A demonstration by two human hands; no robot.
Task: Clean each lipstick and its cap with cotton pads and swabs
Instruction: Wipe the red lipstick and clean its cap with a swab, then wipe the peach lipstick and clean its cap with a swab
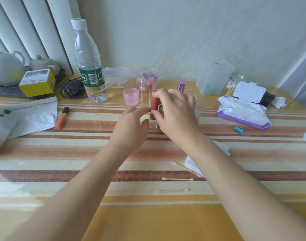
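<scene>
Right hand (176, 110) curled round brick-red cylindrical lipstick tube (154, 108), long axis upright, over clear acrylic organiser (154, 124) at far middle of striped bench (79, 153). Left hand (133, 124) just left of tube, fingertips (146, 110) at its lower half; pinch or touch, cannot tell.

Arms outstretched — left hand (131, 124) and right hand (174, 110) pinching together.

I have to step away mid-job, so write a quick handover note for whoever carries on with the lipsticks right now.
Right hand grips the red lipstick upright at the clear organizer; left hand: fingers touch its lower end, grip unclear.
Purple-capped lipstick stands behind; orange lipstick lies far left.
Done: some cleaning, judging by pink-tipped swabs in front.
Left: which tubes are clean cannot be told.
</scene>
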